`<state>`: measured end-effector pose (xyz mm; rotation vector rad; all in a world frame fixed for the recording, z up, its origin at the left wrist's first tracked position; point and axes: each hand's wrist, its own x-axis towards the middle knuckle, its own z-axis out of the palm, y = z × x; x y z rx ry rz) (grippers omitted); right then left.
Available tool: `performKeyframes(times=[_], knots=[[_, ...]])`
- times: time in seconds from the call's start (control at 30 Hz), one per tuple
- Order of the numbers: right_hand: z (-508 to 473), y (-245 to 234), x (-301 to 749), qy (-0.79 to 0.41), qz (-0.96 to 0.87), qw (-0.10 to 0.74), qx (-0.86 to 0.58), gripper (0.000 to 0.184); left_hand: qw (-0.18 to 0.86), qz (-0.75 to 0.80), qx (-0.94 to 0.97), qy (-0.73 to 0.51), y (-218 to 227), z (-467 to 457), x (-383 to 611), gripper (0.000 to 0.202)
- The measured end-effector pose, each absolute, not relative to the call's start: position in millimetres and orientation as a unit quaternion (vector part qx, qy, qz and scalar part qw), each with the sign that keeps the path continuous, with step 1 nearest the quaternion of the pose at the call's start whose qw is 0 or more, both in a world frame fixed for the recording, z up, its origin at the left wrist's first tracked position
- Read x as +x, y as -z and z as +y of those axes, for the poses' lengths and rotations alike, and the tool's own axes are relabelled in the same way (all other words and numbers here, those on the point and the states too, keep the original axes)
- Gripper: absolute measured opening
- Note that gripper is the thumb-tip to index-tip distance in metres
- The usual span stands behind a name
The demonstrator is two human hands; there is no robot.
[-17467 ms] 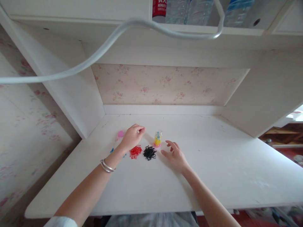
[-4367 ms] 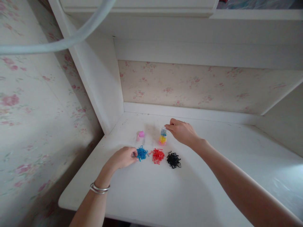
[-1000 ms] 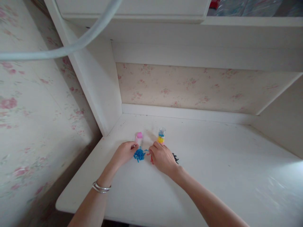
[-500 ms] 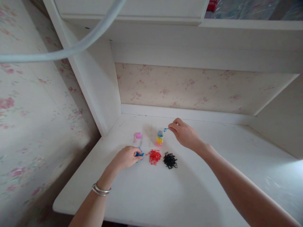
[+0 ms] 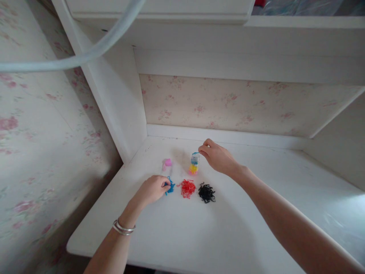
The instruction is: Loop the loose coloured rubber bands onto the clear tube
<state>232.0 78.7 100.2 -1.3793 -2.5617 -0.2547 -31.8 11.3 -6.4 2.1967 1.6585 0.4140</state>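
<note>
My right hand [image 5: 218,155] is closed in a pinch on a blue rubber band [image 5: 195,153], at the mouth of a small clear jar [image 5: 195,156]. The jar stands upright and holds layers of pink, yellow and blue. My left hand [image 5: 152,188] has its fingertips together at a loose pile of blue rubber bands [image 5: 171,187], partly covering it; its fingers seem to pinch some of them. Beside that pile lie a red heap of rubber bands [image 5: 187,188] and a black heap [image 5: 207,193].
A pink lid-like piece [image 5: 168,162] lies behind the blue pile. All of it rests on a white desk [image 5: 176,236] under a white shelf [image 5: 199,40]. A pale cable [image 5: 94,51] hangs close across the upper left. Floral wallpaper [image 5: 25,152] is at the left.
My right hand has moved slightly left, bringing the blue band over the jar's mouth. My left fingers have shifted a little, and more of the blue pile shows. The view has tilted slightly.
</note>
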Motion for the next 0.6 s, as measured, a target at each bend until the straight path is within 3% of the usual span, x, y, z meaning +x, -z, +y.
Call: performKeyframes(times=[0.6], knots=[[79.2,-104.8,230.7,0.125,-0.888,0.022,-0.442,0.029,0.169,0.575,0.766,-0.233,4.9,13.5,-31.0,0.026]])
